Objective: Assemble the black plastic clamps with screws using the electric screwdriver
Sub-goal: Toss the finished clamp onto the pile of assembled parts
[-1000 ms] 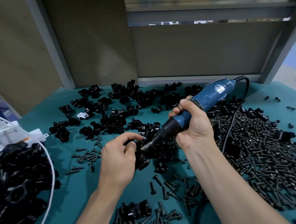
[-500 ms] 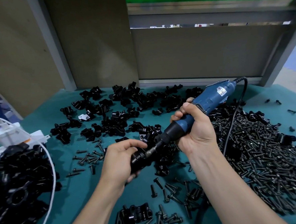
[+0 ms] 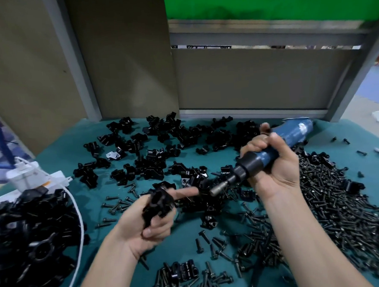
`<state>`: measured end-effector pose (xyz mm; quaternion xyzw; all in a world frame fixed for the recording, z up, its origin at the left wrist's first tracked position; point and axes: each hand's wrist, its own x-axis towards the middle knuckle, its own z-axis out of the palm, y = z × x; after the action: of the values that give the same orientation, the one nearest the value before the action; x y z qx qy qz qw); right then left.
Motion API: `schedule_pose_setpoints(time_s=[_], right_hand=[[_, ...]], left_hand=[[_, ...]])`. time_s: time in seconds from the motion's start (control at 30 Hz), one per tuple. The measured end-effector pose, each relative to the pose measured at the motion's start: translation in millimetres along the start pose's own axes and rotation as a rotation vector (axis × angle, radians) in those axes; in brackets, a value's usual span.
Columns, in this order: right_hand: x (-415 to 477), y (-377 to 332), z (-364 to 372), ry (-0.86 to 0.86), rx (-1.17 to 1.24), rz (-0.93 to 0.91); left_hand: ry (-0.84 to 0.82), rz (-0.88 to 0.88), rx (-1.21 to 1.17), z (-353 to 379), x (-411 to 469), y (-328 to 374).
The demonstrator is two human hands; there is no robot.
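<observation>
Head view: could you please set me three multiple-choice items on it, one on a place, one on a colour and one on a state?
1. Where does the big heap of screws lie?
A. right of the right hand
B. against the back panel
C. on the floor

2. What colour is the electric screwdriver housing?
A. red
B. blue
C. yellow

3. How does the bit stand to the clamp in the left hand?
A. sunk in it
B. clear of it
C. lying under it

Key: 1 A, the heap spreads to that hand's right; 2 B, the housing above the grip is blue; 3 B, a gap shows between tip and clamp.
</observation>
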<state>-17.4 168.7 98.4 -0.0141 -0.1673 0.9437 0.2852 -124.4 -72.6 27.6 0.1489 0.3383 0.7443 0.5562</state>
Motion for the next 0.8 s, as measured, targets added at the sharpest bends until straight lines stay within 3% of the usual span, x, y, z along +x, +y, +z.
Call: schedule_pose_setpoints(time_s=[0.1, 0.27, 0.47, 0.67, 0.8], right_hand=[[-10.7, -11.4, 4.0, 0.206, -0.026, 0.038], [-47.2, -2.7, 1.5, 0.522, -0.157, 0.146], [-76.1, 11.0, 2.4, 0.619, -0.503, 0.226], [-75.5, 30.5, -5.3, 0.759, -0.706, 0.295], [-76.5, 36.4, -11.3, 0.733, -0.776, 0.211]], left_hand=[[0.123, 0.145, -0.180, -3.4, 0.8, 4.1], [0.293, 0.260, -0.156, 5.8, -0.1, 10.4], [0.459, 0.315, 0.034, 36.2, -16.1, 16.2], [0.702, 0.317, 0.435, 67.6, -68.7, -6.3], [0.928, 0.482, 0.543, 61.3, -118.5, -0.9]])
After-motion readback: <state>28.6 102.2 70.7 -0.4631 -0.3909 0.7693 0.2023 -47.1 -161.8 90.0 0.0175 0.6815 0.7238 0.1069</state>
